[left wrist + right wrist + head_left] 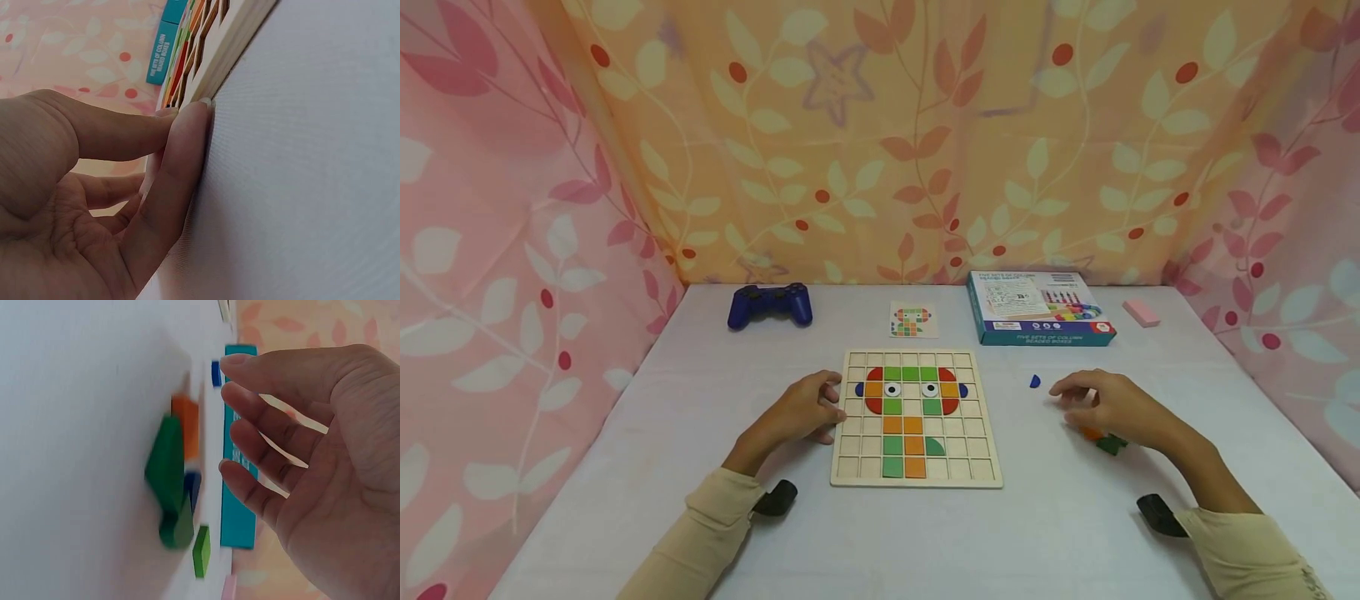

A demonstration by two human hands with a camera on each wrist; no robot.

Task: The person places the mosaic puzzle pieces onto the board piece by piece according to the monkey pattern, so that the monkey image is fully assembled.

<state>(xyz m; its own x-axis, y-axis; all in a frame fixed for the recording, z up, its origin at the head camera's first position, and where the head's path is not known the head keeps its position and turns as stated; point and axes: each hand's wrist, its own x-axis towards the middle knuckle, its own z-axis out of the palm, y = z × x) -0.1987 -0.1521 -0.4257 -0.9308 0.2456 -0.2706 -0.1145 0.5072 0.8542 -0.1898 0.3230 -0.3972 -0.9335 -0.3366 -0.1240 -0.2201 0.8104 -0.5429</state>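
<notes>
A square wooden grid board (958,468) lies on the table, with coloured tiles forming a figure with two round eyes. My left hand (805,406) is at the board's left edge; in the left wrist view its thumb and a finger (187,144) pinch the rim. My right hand (1108,404) hovers right of the board with fingers slightly bent and nothing between them. Beneath it lies a small heap of pieces, among them an orange tile (185,425) and a dark green piece (165,462). A blue half-round piece (1035,382) lies just left of the right hand's fingertips.
Behind the board lies a picture card (914,320) of a similar tile figure. A blue game controller (770,306) stands back left. At back right are a flat teal-edged box (1045,339) and a pink block (1141,313). Patterned curtains (880,167) enclose the table.
</notes>
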